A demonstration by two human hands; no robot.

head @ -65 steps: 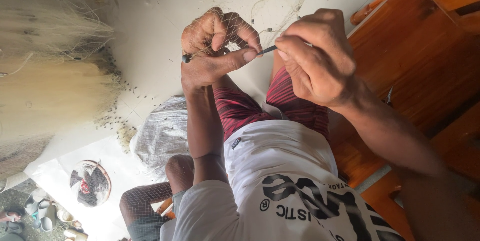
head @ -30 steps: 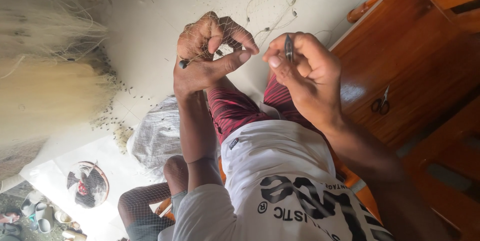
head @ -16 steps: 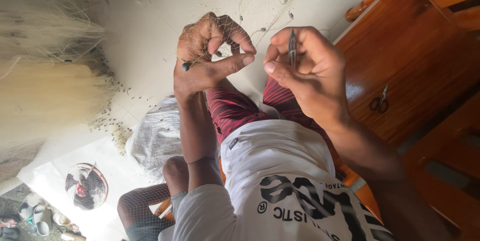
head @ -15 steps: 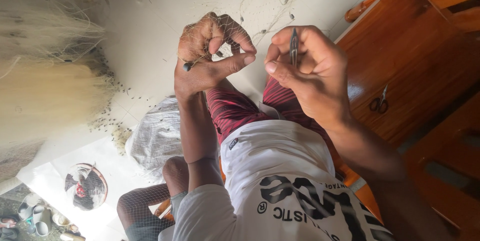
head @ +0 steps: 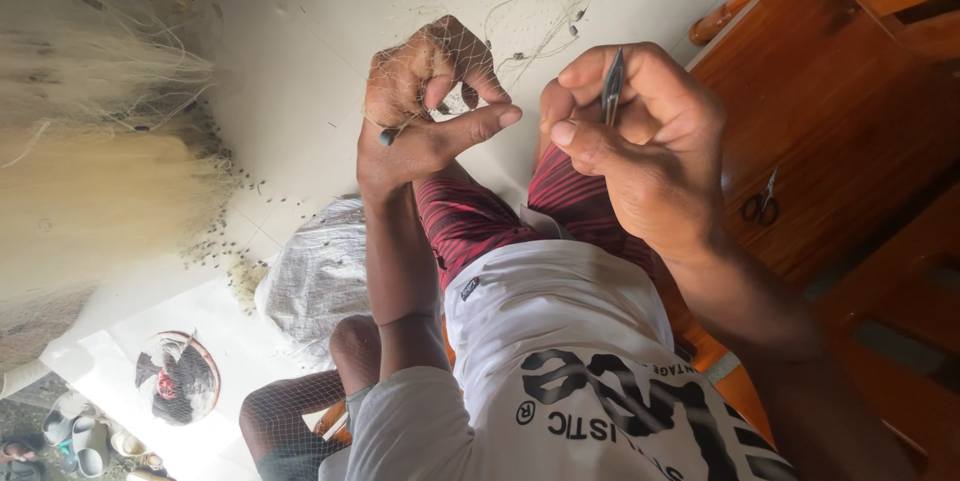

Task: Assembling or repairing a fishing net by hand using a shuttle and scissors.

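We pinch the fine pale fishing net mesh (head: 450,51) in our left hand (head: 425,106), fingers curled w/ thumb out. Right hand (head: 640,141), just beside it, grips the slim dark netting needle (head: 612,86). Keep mesh taut & pull knots snug.

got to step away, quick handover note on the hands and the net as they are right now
Left hand: closed on a bunch of fine net, with a small dark peg poking out under the fingers.
Right hand: pinching a slim netting needle, point up, apart from the left hand.
Scissors lie on the wooden surface to the right.
How much is mended or left cannot be told.
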